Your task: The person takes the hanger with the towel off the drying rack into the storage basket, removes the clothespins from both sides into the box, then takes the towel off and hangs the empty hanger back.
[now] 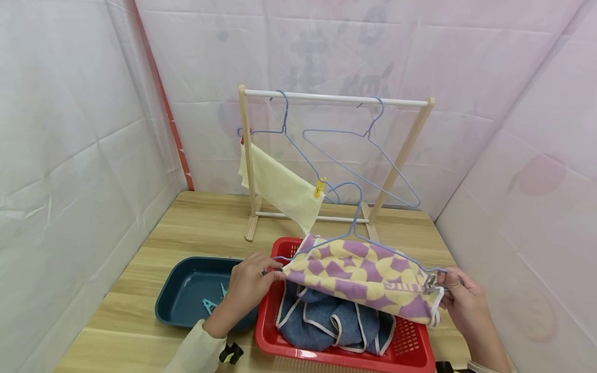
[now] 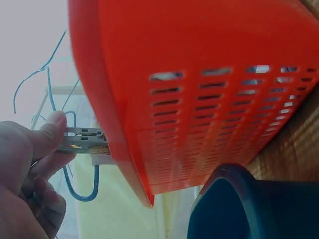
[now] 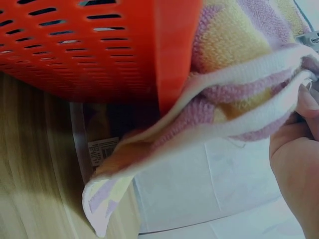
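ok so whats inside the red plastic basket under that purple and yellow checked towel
Crumpled blue towels with white edging lie in the red slotted plastic basket. The purple and yellow checked towel on the blue wire hanger covers their far part, so anything beneath stays hidden.

Head cam up high, looking forward and down over whole table [image 1: 196, 228] – wide view. Both wrist cams sit low, right up against red basket [image 2: 199, 74] wall, aimed upward – basket shared by all three.
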### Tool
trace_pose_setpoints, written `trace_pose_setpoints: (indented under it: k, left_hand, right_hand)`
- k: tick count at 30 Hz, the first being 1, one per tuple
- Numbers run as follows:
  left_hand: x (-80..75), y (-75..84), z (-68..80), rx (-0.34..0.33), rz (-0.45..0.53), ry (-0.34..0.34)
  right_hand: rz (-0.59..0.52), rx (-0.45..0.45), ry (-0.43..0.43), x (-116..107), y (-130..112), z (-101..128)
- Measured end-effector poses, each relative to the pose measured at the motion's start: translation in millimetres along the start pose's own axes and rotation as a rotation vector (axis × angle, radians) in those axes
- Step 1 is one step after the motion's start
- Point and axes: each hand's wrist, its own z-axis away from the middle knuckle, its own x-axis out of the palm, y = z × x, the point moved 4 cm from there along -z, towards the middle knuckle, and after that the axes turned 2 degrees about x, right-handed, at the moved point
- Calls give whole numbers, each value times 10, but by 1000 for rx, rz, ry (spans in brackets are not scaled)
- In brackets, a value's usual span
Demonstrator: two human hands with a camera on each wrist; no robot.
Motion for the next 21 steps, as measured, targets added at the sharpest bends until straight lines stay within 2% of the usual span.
trace_pose_setpoints:
  k: [4, 9, 17, 21]
  left_hand:
    - [-4, 6, 1, -50, 60, -3]
    - [-27, -3, 3, -93, 133, 28]
    - [-86, -14, 5, -93, 232, 35]
    - [-98, -31, 7, -127, 297, 44]
  right_hand:
    - [3, -4, -4, 3, 0, -1]
    - [5, -5, -5, 0, 6, 3]
    - [22, 4, 7, 1, 9, 10]
    - [15, 8, 4, 6, 10, 6]
